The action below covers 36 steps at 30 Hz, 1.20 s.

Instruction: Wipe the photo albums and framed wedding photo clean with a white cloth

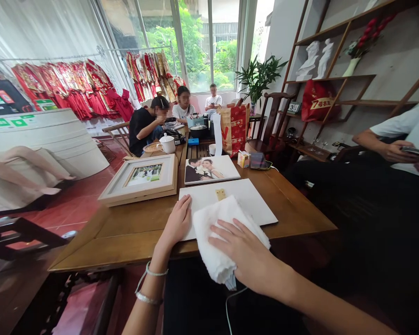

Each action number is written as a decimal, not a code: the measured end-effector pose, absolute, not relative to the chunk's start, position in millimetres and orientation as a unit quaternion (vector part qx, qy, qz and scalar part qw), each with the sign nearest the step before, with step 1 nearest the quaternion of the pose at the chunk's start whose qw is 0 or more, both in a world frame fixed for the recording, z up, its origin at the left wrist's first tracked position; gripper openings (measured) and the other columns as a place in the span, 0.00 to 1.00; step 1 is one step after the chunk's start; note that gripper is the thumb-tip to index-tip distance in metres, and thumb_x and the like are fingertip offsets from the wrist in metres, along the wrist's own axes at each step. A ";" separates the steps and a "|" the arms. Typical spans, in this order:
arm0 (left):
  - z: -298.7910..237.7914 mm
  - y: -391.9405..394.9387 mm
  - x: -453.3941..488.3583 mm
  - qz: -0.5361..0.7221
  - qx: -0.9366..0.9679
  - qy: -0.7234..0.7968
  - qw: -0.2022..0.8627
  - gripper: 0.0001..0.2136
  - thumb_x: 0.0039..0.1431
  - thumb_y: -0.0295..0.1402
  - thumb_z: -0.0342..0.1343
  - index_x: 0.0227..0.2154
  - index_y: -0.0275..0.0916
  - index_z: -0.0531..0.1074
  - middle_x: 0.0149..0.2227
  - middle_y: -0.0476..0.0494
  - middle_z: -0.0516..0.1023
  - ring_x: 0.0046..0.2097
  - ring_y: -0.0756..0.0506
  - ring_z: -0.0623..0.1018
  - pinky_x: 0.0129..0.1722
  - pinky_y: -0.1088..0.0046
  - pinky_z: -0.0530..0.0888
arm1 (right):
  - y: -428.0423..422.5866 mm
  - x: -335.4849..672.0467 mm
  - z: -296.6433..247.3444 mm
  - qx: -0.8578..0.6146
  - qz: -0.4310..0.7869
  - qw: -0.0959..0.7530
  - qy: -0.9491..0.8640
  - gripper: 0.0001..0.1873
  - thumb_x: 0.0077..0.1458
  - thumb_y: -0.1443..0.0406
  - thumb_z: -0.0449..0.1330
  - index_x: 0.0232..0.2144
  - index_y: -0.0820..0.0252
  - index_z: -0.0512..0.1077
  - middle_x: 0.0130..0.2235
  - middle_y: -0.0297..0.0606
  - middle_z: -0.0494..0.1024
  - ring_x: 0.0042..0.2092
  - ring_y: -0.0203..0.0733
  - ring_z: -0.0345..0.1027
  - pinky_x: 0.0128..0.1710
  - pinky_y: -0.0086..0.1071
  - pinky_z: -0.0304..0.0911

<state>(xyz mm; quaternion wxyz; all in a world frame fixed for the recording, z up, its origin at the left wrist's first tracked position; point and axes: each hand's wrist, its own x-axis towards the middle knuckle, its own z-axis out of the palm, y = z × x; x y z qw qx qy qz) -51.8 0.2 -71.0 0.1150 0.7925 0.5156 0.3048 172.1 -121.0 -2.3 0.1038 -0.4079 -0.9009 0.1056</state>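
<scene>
A white board (265, 211) lies on the wooden table in front of me, with a small yellowish tag or fitting (220, 193) on its surface. My left hand (179, 219) rests on the board's left edge, fingers stretched out and holding nothing. Over the board's near edge lies a folded white towel (211, 223), its lower end hanging down. My right hand (242, 244) presses flat on top of the towel with fingers spread; its thumb is hidden. Just behind the board is a wedding photo panel (212, 170). To its left lie stacked light-coloured picture frames (108, 190), the top one holding an outdoor photo.
The wooden table (125, 242) also carries a white lidded mug (166, 143), a small box (243, 159), a phone (260, 161) and a red-and-brown paper bag (235, 130). Several people sit around; one at the right holds a phone. A thin cable (226, 309) hangs near my lap.
</scene>
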 end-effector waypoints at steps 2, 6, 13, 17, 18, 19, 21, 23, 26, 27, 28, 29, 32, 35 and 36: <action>-70.1 -0.2 -51.7 0.303 0.794 0.514 0.115 0.21 0.62 0.30 0.39 0.56 0.33 0.64 0.61 0.34 0.63 0.63 0.42 0.60 0.63 0.56 0.57 | -111.1 171.5 -4.2 -0.417 0.111 0.110 -0.895 0.38 0.40 0.79 0.50 0.56 0.57 0.63 0.63 0.39 0.60 0.65 0.46 0.44 0.64 0.49 0.40; -69.2 -0.5 -51.4 0.294 0.791 0.523 0.120 0.21 0.62 0.30 0.39 0.55 0.30 0.64 0.61 0.31 0.62 0.63 0.40 0.60 0.63 0.55 0.57 | -79.7 166.7 -10.1 -0.453 0.095 0.127 -0.877 0.37 0.40 0.79 0.50 0.56 0.59 0.64 0.62 0.40 0.61 0.65 0.47 0.46 0.63 0.50 0.41; -74.6 1.7 -53.0 0.309 0.789 0.517 0.119 0.20 0.62 0.30 0.40 0.56 0.34 0.64 0.61 0.35 0.63 0.63 0.41 0.61 0.63 0.56 0.57 | -20.5 158.6 -16.7 -0.499 0.058 0.130 -0.855 0.33 0.45 0.77 0.53 0.56 0.60 0.64 0.62 0.43 0.61 0.64 0.49 0.48 0.62 0.51 0.42; -74.6 1.7 -53.2 0.305 0.789 0.519 0.121 0.21 0.62 0.31 0.40 0.56 0.33 0.64 0.61 0.34 0.63 0.63 0.42 0.61 0.63 0.57 0.57 | -12.2 153.3 -17.6 -0.503 0.045 0.128 -0.854 0.32 0.46 0.77 0.53 0.55 0.60 0.65 0.62 0.43 0.62 0.64 0.51 0.47 0.62 0.52 0.41; -74.1 1.4 -53.2 0.303 0.789 0.520 0.122 0.21 0.62 0.31 0.40 0.56 0.32 0.64 0.61 0.34 0.63 0.63 0.42 0.61 0.63 0.57 0.57 | -15.1 152.5 -17.5 -0.501 0.041 0.125 -0.856 0.32 0.45 0.78 0.53 0.54 0.61 0.66 0.62 0.43 0.62 0.64 0.52 0.47 0.62 0.53 0.41; -73.5 1.1 -53.1 0.302 0.788 0.522 0.122 0.21 0.62 0.31 0.40 0.56 0.32 0.64 0.61 0.33 0.63 0.63 0.41 0.61 0.63 0.57 0.56 | -20.0 152.1 -17.3 -0.495 0.039 0.123 -0.859 0.32 0.45 0.78 0.52 0.54 0.61 0.66 0.61 0.44 0.62 0.64 0.53 0.47 0.62 0.54 0.41; -72.4 0.4 -52.9 0.302 0.787 0.524 0.122 0.21 0.62 0.31 0.40 0.56 0.32 0.64 0.61 0.33 0.63 0.63 0.41 0.61 0.63 0.57 0.56 | -35.3 153.6 -15.9 -0.476 0.042 0.121 -0.870 0.33 0.44 0.79 0.51 0.54 0.62 0.66 0.62 0.45 0.62 0.64 0.53 0.47 0.62 0.54 0.41; -71.8 -0.1 -52.8 0.303 0.788 0.522 0.121 0.21 0.62 0.31 0.39 0.55 0.33 0.64 0.61 0.34 0.63 0.63 0.41 0.61 0.63 0.57 0.57 | -56.4 157.9 -13.0 -0.450 0.054 0.123 -0.883 0.34 0.44 0.80 0.50 0.55 0.62 0.65 0.62 0.44 0.62 0.65 0.51 0.46 0.62 0.53 0.41; -71.2 -0.5 -52.5 0.303 0.790 0.519 0.121 0.21 0.62 0.31 0.39 0.55 0.33 0.64 0.61 0.34 0.63 0.63 0.41 0.60 0.63 0.56 0.57 | -91.5 168.8 -6.9 -0.407 0.070 0.121 -0.902 0.36 0.42 0.81 0.50 0.55 0.59 0.64 0.62 0.40 0.62 0.65 0.48 0.44 0.63 0.51 0.41; -71.0 -0.7 -52.3 0.303 0.790 0.519 0.122 0.21 0.62 0.31 0.39 0.55 0.32 0.64 0.61 0.34 0.62 0.63 0.41 0.60 0.63 0.57 0.57 | -102.1 172.9 -5.2 -0.390 0.074 0.117 -0.910 0.36 0.42 0.81 0.50 0.55 0.58 0.64 0.61 0.39 0.63 0.65 0.47 0.45 0.63 0.50 0.41; -70.8 -0.8 -52.2 0.304 0.790 0.519 0.121 0.21 0.62 0.31 0.39 0.56 0.32 0.64 0.61 0.34 0.62 0.63 0.41 0.60 0.63 0.57 0.57 | -111.5 177.1 -4.0 -0.378 0.072 0.115 -0.916 0.35 0.43 0.81 0.50 0.54 0.57 0.64 0.60 0.38 0.65 0.65 0.46 0.46 0.63 0.50 0.42; -70.5 -1.0 -52.0 0.305 0.789 0.519 0.121 0.21 0.62 0.31 0.39 0.56 0.33 0.64 0.61 0.34 0.62 0.63 0.42 0.60 0.63 0.57 0.57 | -119.1 181.1 -3.7 -0.369 0.065 0.116 -0.920 0.34 0.44 0.81 0.50 0.53 0.56 0.65 0.59 0.37 0.67 0.64 0.46 0.48 0.63 0.50 0.43; -69.7 -1.4 -51.2 0.303 0.788 0.522 0.122 0.21 0.62 0.31 0.39 0.56 0.32 0.64 0.61 0.34 0.62 0.63 0.41 0.60 0.63 0.57 0.56 | -129.6 192.7 -7.3 -0.374 0.017 0.135 -0.917 0.29 0.48 0.81 0.49 0.50 0.56 0.68 0.54 0.37 0.72 0.62 0.47 0.53 0.63 0.51 0.45; -69.1 -1.8 -50.8 0.293 0.787 0.529 0.124 0.21 0.62 0.31 0.39 0.56 0.30 0.63 0.61 0.32 0.61 0.64 0.41 0.59 0.63 0.56 0.56 | -125.2 203.1 -13.4 -0.401 -0.004 0.147 -0.904 0.31 0.46 0.83 0.49 0.49 0.56 0.69 0.55 0.37 0.72 0.62 0.47 0.54 0.62 0.51 0.47; -69.1 -1.8 -50.8 0.292 0.788 0.528 0.124 0.21 0.62 0.31 0.39 0.57 0.31 0.63 0.62 0.33 0.61 0.64 0.41 0.59 0.63 0.56 0.55 | -122.3 205.8 -14.7 -0.408 0.002 0.145 -0.901 0.32 0.44 0.83 0.49 0.50 0.56 0.68 0.55 0.36 0.71 0.62 0.47 0.54 0.62 0.51 0.48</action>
